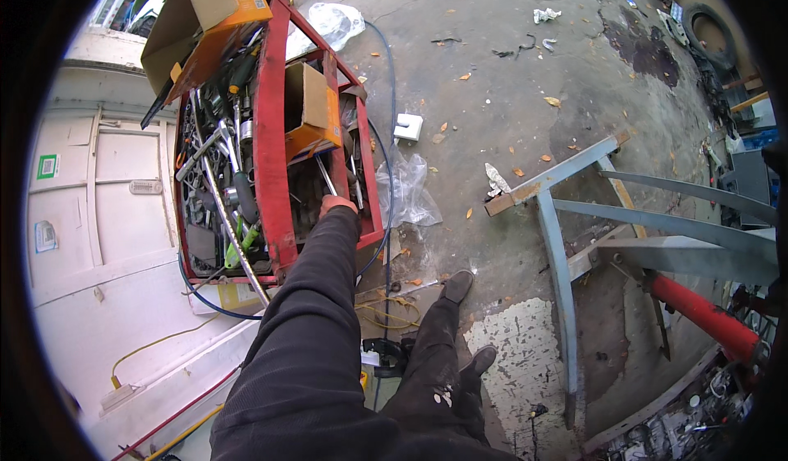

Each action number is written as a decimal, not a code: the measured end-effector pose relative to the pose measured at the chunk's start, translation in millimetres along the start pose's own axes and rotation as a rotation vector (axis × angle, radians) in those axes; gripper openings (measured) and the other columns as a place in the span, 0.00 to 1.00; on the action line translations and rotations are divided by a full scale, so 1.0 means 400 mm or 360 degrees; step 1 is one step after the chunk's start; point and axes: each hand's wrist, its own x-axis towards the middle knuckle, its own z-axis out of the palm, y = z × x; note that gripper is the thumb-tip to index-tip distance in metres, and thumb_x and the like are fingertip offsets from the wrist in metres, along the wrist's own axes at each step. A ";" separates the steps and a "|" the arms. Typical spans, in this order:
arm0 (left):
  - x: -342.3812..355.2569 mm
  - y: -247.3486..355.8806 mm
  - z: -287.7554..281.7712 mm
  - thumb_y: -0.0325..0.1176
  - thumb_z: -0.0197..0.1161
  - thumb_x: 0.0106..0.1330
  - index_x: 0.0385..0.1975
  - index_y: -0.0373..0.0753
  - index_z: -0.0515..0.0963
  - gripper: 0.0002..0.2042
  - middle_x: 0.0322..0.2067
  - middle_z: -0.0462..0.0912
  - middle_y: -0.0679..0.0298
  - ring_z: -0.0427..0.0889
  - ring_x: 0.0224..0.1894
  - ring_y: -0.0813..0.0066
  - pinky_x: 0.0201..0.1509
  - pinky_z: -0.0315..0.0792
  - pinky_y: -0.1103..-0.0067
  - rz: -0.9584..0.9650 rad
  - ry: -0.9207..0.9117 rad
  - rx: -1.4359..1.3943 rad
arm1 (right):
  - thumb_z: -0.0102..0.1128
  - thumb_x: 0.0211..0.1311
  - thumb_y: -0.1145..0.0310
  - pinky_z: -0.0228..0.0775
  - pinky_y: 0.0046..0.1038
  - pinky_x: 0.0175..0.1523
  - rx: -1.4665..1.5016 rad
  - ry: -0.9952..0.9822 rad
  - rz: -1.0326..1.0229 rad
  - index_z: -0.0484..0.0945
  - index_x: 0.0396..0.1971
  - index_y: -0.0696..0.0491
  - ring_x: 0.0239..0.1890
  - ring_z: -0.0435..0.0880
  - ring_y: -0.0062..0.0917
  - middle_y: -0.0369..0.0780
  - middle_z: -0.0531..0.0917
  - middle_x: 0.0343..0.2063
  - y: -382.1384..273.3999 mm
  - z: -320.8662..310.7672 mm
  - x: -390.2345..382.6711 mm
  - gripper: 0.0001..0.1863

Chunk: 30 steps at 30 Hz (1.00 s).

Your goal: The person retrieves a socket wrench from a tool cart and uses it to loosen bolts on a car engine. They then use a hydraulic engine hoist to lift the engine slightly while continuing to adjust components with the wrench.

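Observation:
My left hand [338, 204] reaches into the lower shelf of a red metal tool cart [275, 133], its fingers closed. From the fingers a slim shiny metal tool [327, 176] points away toward an orange-and-brown cardboard box [316, 114] on that shelf. The hand hides the tool's near end, and its exact kind does not show. On the cart's top tray lie a long metal bar [220, 194], sockets and several hand tools, with green-handled pliers [240, 249] at the near end. My right hand is out of view.
A larger open cardboard box [193, 30] stands at the cart's far end. A blue-grey hose [391, 133] runs along the floor beside clear plastic [408, 186] and a white box [408, 127]. To the right stands a grey metal frame [566, 288] with a red cylinder [702, 313].

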 end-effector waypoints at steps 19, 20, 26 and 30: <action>-0.872 -0.412 0.140 0.36 0.65 0.72 0.30 0.39 0.73 0.11 0.17 0.74 0.58 0.79 0.16 0.59 0.18 0.73 0.63 -0.0232 -0.1343 -0.1593 | 0.69 0.69 0.62 0.80 0.37 0.52 0.0266 0.0296 -0.0540 0.85 0.51 0.57 0.43 0.88 0.35 0.47 0.89 0.41 -0.111 -0.009 0.035 0.18; -0.924 -0.452 0.111 0.35 0.66 0.71 0.31 0.39 0.74 0.10 0.19 0.75 0.58 0.80 0.17 0.59 0.19 0.74 0.63 -0.0280 -0.1379 -0.1324 | 0.72 0.66 0.66 0.82 0.34 0.44 0.0531 0.0391 -0.0645 0.86 0.46 0.59 0.32 0.89 0.28 0.43 0.89 0.31 -0.122 0.003 0.013 0.14; -1.085 -0.587 0.012 0.25 0.70 0.65 0.31 0.38 0.78 0.06 0.24 0.78 0.61 0.83 0.26 0.63 0.25 0.76 0.64 0.0538 -0.2123 -0.0276 | 0.71 0.69 0.57 0.82 0.36 0.52 0.0784 0.0563 -0.0980 0.83 0.53 0.55 0.46 0.90 0.33 0.46 0.90 0.43 -0.286 0.040 0.001 0.21; -1.221 -0.528 0.012 0.31 0.70 0.66 0.33 0.37 0.79 0.07 0.24 0.82 0.60 0.81 0.24 0.67 0.26 0.74 0.67 0.1072 -0.1929 0.0406 | 0.71 0.68 0.60 0.82 0.37 0.52 0.0928 0.0616 -0.1046 0.82 0.56 0.55 0.44 0.90 0.36 0.44 0.90 0.42 -0.282 0.010 -0.019 0.22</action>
